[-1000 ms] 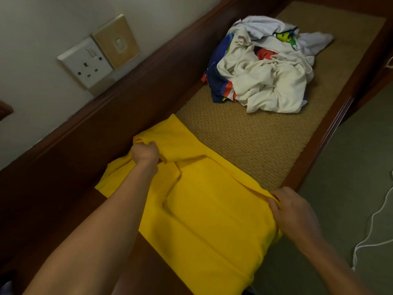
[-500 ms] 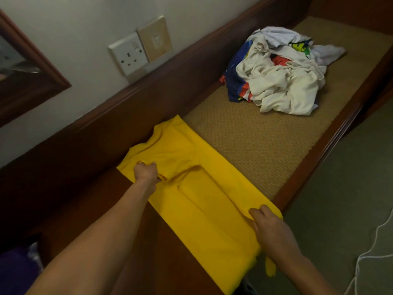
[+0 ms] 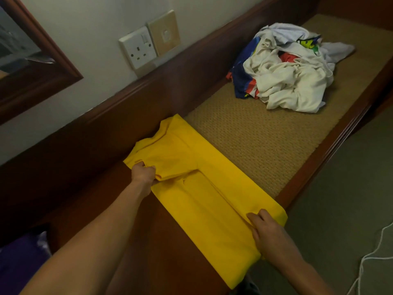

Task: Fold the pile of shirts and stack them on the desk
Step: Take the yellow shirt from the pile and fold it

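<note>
My left hand (image 3: 143,173): gripping the yellow shirt (image 3: 202,188), sleeve fold.
My right hand (image 3: 269,233): pinching its hem fold.
Pile of shirts (image 3: 287,81): crumpled, farther along desk (image 3: 255,141).

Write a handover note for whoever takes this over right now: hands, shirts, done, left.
Left hand: grips a fold of the yellow shirt at its far end.
Right hand: pinches the fold at the near end.
The yellow shirt lies across the desk, partly folded lengthwise, near end overhanging the front edge.
Pile of shirts: crumpled further along the desk.
Done: no finished shirt in view. Left: finish this one, fold the pile, stack.
</note>
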The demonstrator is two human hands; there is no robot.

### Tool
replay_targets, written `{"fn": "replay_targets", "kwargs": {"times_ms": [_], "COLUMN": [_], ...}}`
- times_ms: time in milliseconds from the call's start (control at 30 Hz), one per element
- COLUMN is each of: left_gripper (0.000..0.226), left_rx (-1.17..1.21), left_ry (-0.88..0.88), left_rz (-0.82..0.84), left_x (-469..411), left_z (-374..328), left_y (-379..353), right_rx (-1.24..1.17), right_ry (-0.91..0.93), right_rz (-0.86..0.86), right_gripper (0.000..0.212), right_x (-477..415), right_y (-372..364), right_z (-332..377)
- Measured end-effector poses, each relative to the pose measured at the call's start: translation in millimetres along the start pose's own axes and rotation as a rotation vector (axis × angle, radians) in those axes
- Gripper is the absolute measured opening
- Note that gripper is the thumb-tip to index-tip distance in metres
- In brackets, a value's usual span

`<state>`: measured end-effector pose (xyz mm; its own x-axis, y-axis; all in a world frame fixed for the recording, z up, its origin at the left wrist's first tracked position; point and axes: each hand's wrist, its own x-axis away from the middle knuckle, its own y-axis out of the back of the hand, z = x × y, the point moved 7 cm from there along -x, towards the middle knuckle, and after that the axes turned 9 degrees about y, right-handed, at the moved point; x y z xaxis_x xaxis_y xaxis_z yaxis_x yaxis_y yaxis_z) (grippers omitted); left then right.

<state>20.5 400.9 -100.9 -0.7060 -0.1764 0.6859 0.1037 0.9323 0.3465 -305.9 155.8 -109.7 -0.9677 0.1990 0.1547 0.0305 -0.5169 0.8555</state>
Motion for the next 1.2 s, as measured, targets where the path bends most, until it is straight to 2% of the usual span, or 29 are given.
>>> {"fn": "replay_targets", "kwargs": {"times_ms": [133,200,267,300,367,467,567,667,900,967,1200], "left_gripper": [0.061,0.041,0.027,0.029,0.05,0.072,0.065,0.058,0.069,0.07,0.065], "left_rx": [-0.097,-0.121,-0.107,-0.104,-0.119,-0.183,-0.276,-0.385,-0.582,-0.592,-0.352], "left_ry": [-0.017,-0.014,0.001,-0.007,-0.036,-0.08,-0.123,-0.191,-0.42,-0.395,-0.214], "left_rz": [0.055,0.079,0.068,0.058,0.052,0.027,-0.006,-0.142,-0.246,-0.235,-0.312], "left_x": [-7,-11,-16,-18,-24,-26,-27,-19,-6,-15,-43], "left_z": [8,13,16,16,15,11,7,2,8,10,10], "left_y": [0,1,4,5,6,8,10,25,32,33,38], "right_rx": [0.021,0.059,0.08,0.089,0.156,0.206,0.196,0.173,0.156,0.161,0.106], "right_ry": [0.014,0.011,-0.021,-0.033,-0.026,0.003,0.046,0.094,0.209,0.249,0.358], "right_rz": [0.069,0.059,-0.028,-0.076,-0.137,-0.107,-0.087,-0.051,0.054,0.098,0.258], "right_gripper": [0.04,0.047,0.048,0.043,0.037,0.035,0.037,0.04,0.043,0.043,0.043], "right_x": [1,-2,-7,-11,-21,-43,-75,-113,-196,-219,-316], "right_y": [-2,2,14,20,29,38,44,48,50,51,44], "right_z": [2,0,-6,-8,-11,-6,4,15,37,44,68]}}
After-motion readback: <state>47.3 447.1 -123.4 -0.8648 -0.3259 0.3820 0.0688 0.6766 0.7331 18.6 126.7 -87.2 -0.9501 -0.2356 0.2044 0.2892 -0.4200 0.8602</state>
